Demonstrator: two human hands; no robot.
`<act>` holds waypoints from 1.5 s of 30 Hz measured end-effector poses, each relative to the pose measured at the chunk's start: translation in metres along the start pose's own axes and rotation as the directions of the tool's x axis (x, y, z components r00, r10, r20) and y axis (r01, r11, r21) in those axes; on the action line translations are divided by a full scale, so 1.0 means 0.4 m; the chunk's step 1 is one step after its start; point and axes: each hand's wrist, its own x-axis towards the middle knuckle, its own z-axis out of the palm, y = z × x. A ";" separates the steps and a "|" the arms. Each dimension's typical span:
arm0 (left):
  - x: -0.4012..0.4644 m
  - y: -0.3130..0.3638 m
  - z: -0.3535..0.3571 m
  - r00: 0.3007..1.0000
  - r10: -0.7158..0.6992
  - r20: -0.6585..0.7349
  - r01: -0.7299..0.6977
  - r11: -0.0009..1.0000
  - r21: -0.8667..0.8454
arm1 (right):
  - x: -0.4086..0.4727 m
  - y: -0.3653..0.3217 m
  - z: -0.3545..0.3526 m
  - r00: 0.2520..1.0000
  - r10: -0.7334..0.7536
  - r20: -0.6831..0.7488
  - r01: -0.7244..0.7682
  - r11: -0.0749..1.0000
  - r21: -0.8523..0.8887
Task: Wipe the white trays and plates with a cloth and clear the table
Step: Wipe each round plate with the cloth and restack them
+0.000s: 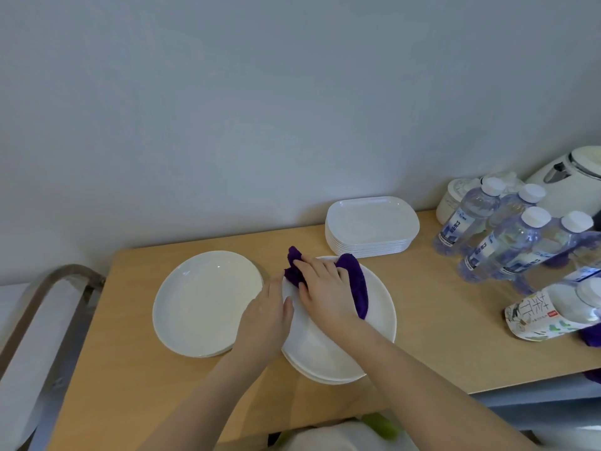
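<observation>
A short stack of round white plates (328, 353) sits at the middle of the wooden table (439, 336). On its top plate lies a purple cloth (357, 284), and my right hand (325, 284) presses down on it with fingers spread over the fabric. My left hand (266, 317) holds the stack's left rim, thumb on top. A second round white plate (205, 301) lies to the left. Several rectangular white trays (370, 226) are stacked at the back by the wall.
Several water bottles (507, 242) stand at the right, with a labelled drink bottle (553, 314) lying in front of them. A white kettle (572, 183) and a white jar (455, 200) stand at the back right. A metal-framed chair (42, 320) is at the table's left.
</observation>
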 end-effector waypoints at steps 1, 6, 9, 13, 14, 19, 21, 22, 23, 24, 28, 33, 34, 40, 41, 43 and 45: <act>-0.002 -0.002 -0.003 1.000 -0.012 -0.012 0.011 1.000 -0.026 | -0.008 -0.013 0.002 0.999 -0.036 0.001 0.036 0.999 -0.011; -0.008 -0.012 -0.008 0.985 -0.162 -0.052 0.155 0.981 -0.120 | -0.062 -0.041 0.018 0.973 -0.223 -0.063 0.219 0.974 -0.057; -0.010 -0.023 -0.001 0.984 -0.169 -0.057 0.163 0.983 -0.087 | -0.054 -0.028 0.023 0.955 -0.290 -0.059 0.283 0.953 -0.106; -0.014 -0.025 0.009 0.985 -0.169 0.036 0.173 0.974 -0.147 | 0.000 -0.027 0.009 0.966 -0.254 0.053 0.260 0.944 -0.202; -0.015 -0.025 0.012 0.984 -0.172 0.055 0.178 0.972 -0.152 | 0.014 -0.026 0.005 0.976 -0.206 0.069 0.216 0.952 -0.218; -0.013 -0.024 0.010 0.985 -0.147 0.092 0.154 0.985 -0.073 | 0.069 0.020 -0.032 0.991 0.134 0.020 -0.125 0.959 -0.253; -0.013 -0.020 0.006 0.984 -0.150 0.100 0.156 0.986 -0.058 | 0.062 0.049 -0.049 0.978 0.207 0.006 -0.197 0.940 -0.277; -0.012 -0.017 0.004 0.982 -0.156 0.106 0.163 0.985 -0.058 | 0.053 0.064 -0.056 0.970 0.243 -0.002 -0.234 0.930 -0.283; -0.011 -0.014 0.002 0.981 -0.160 0.111 0.167 0.984 -0.060 | 0.042 0.078 -0.062 0.960 0.280 -0.010 -0.271 0.919 -0.285; -0.010 -0.012 0.000 0.980 -0.161 0.115 0.169 0.984 -0.064 | 0.029 0.090 -0.068 0.950 0.312 -0.016 -0.303 0.908 -0.289; -0.014 -0.012 -0.004 0.983 -0.146 0.108 0.155 0.985 -0.080 | -0.037 0.130 -0.081 0.917 0.398 -0.014 -0.392 0.895 -0.214; -0.020 -0.013 -0.009 0.985 -0.140 0.105 0.149 0.985 -0.084 | -0.129 0.140 -0.090 0.911 0.410 0.041 -0.410 0.912 0.008; -0.019 -0.013 -0.010 0.985 -0.136 0.105 0.145 0.986 -0.083 | -0.144 0.135 -0.091 0.914 0.402 0.045 -0.402 0.915 -0.005; -0.018 -0.015 -0.011 0.986 -0.124 0.111 0.139 0.981 -0.134 | -0.222 0.090 -0.077 0.916 0.395 0.069 -0.390 0.917 -0.079; -0.018 -0.016 -0.011 0.987 -0.121 0.110 0.136 0.981 -0.137 | -0.235 0.079 -0.072 0.916 0.396 0.070 -0.388 0.916 -0.104; -0.019 -0.016 -0.010 0.989 -0.108 0.106 0.122 0.983 -0.137 | -0.258 0.056 -0.063 0.922 0.384 0.045 -0.375 0.917 -0.134; -0.020 -0.014 -0.012 0.989 -0.101 0.108 0.115 0.984 -0.134 | -0.270 0.040 -0.060 0.931 0.363 0.044 -0.354 0.924 -0.144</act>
